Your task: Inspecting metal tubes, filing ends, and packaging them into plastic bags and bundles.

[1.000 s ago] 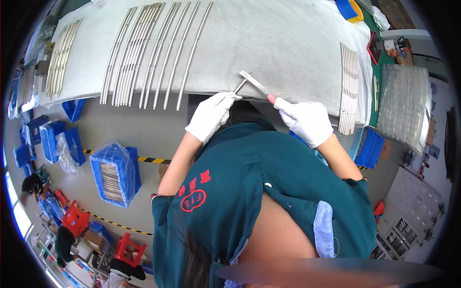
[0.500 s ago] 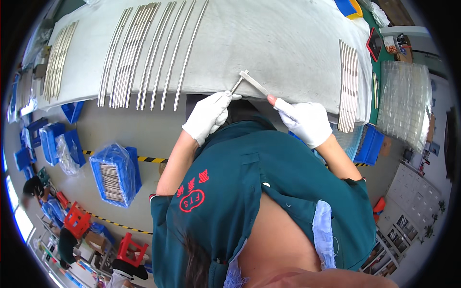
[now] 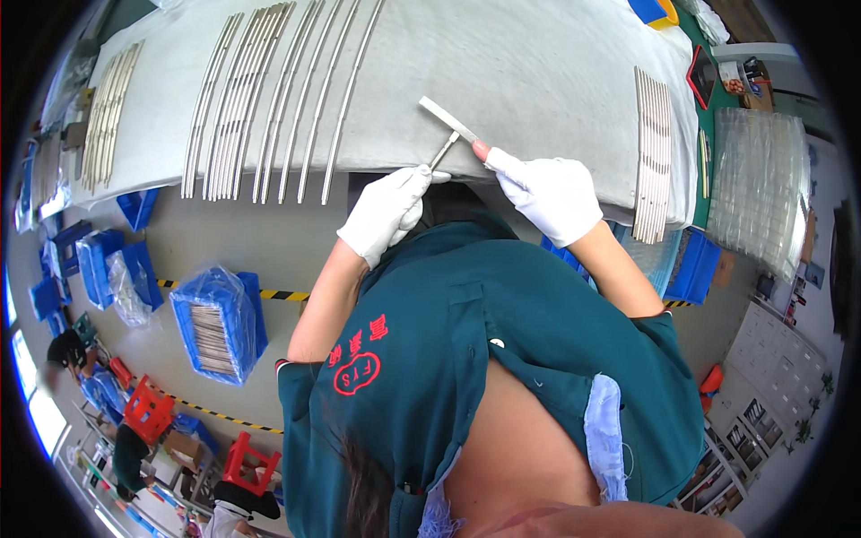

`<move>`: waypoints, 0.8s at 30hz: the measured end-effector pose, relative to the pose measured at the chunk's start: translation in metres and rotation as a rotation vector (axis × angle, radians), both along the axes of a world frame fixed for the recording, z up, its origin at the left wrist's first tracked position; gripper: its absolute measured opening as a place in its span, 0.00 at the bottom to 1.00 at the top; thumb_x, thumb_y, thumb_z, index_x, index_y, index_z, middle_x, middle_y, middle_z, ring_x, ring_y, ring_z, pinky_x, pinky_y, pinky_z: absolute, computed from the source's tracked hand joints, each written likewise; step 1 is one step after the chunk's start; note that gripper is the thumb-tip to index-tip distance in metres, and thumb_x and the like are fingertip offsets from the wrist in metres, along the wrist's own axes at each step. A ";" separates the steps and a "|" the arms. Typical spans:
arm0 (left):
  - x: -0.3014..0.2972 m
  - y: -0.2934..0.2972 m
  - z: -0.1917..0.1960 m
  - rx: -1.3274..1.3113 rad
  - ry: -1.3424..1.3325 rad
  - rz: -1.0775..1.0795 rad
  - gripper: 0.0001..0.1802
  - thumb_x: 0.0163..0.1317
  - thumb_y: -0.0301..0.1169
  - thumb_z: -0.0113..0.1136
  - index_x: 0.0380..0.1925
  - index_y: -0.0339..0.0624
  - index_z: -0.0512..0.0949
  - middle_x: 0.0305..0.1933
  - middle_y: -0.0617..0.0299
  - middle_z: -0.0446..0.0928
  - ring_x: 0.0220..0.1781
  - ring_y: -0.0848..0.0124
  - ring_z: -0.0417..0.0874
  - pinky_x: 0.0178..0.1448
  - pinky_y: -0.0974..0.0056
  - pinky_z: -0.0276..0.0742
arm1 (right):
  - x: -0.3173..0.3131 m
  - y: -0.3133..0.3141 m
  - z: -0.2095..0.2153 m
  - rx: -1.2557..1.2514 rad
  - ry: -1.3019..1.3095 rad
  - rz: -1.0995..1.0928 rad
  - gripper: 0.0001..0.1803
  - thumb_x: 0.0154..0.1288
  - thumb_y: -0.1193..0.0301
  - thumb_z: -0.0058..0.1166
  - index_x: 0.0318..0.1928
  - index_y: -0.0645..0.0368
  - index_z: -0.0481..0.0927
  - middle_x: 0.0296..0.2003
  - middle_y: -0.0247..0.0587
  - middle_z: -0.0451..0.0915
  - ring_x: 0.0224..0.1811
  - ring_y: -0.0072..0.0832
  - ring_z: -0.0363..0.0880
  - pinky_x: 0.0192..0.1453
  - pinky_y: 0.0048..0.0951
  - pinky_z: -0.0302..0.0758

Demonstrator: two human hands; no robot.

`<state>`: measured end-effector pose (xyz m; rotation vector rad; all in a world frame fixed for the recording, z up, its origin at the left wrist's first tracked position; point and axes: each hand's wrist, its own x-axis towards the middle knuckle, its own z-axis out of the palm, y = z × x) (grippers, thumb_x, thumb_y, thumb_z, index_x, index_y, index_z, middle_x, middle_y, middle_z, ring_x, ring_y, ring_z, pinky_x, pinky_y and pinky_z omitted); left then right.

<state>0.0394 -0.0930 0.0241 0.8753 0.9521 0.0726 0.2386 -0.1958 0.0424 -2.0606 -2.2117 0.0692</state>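
Observation:
My left hand (image 3: 384,213), in a white glove, is closed around a slim silver metal rod (image 3: 445,151) at the table's near edge, its end pointing away from me. My right hand (image 3: 551,201), gloved with a bare fingertip showing, grips a narrow flat pale bar (image 3: 443,114); whether it is a file or an abrasive stick I cannot tell. The bar lies slantwise across the tip of the rod and seems to touch it. The glove and sleeve hide the rest of the rod. Similar jointed rods (image 3: 242,112) lie in rows left of my hands.
A grey-white cloth covers the table (image 3: 502,63). More rods lie at the far left (image 3: 112,117) and in a tight row at right (image 3: 653,152). Clear plastic sheeting (image 3: 755,188) stands beyond. Below left is a blue bin (image 3: 215,327) of rods. Other people work at lower left.
My right hand has moved left and slightly away from me, sliding the bar across the rod's tip so that its far end reaches further over the table. My left hand has barely moved.

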 end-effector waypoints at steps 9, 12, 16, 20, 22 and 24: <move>0.001 -0.001 -0.003 -0.025 -0.004 0.014 0.16 0.65 0.41 0.48 0.41 0.39 0.76 0.12 0.75 0.55 0.11 0.85 0.50 0.14 0.74 0.44 | 0.001 -0.003 0.007 -0.089 -0.040 -0.027 0.19 0.59 0.65 0.48 0.52 0.37 0.73 0.11 0.36 0.70 0.12 0.34 0.70 0.17 0.33 0.65; 0.001 -0.003 -0.003 0.003 0.035 -0.001 0.17 0.66 0.41 0.47 0.42 0.39 0.76 0.12 0.75 0.55 0.11 0.84 0.50 0.14 0.74 0.44 | -0.002 0.001 -0.001 0.036 0.020 -0.044 0.19 0.58 0.66 0.49 0.52 0.38 0.73 0.11 0.37 0.69 0.12 0.33 0.70 0.17 0.34 0.65; 0.000 -0.006 -0.007 -0.010 -0.026 0.000 0.19 0.66 0.42 0.44 0.44 0.38 0.75 0.11 0.74 0.56 0.11 0.85 0.51 0.14 0.75 0.45 | 0.003 -0.038 0.006 -0.018 0.054 -0.040 0.20 0.59 0.67 0.47 0.53 0.37 0.72 0.09 0.34 0.68 0.10 0.31 0.69 0.14 0.32 0.64; 0.003 -0.009 -0.004 -0.007 -0.079 -0.004 0.20 0.67 0.42 0.44 0.45 0.38 0.75 0.12 0.74 0.58 0.11 0.85 0.52 0.14 0.76 0.47 | 0.003 -0.044 0.000 0.053 0.101 -0.108 0.23 0.58 0.67 0.49 0.57 0.40 0.70 0.10 0.35 0.69 0.10 0.32 0.69 0.14 0.33 0.65; 0.007 -0.015 -0.004 0.025 -0.014 0.041 0.20 0.67 0.42 0.44 0.45 0.38 0.74 0.13 0.73 0.59 0.12 0.85 0.53 0.14 0.76 0.48 | -0.004 -0.039 -0.005 0.081 0.152 -0.112 0.26 0.58 0.67 0.49 0.60 0.45 0.66 0.11 0.35 0.71 0.10 0.32 0.70 0.14 0.34 0.66; 0.012 -0.020 -0.004 0.019 -0.011 0.080 0.20 0.66 0.42 0.44 0.44 0.38 0.74 0.13 0.73 0.60 0.12 0.85 0.53 0.15 0.76 0.48 | -0.009 -0.036 -0.004 -0.054 0.105 -0.132 0.27 0.59 0.67 0.48 0.60 0.46 0.65 0.11 0.35 0.71 0.10 0.32 0.70 0.15 0.34 0.66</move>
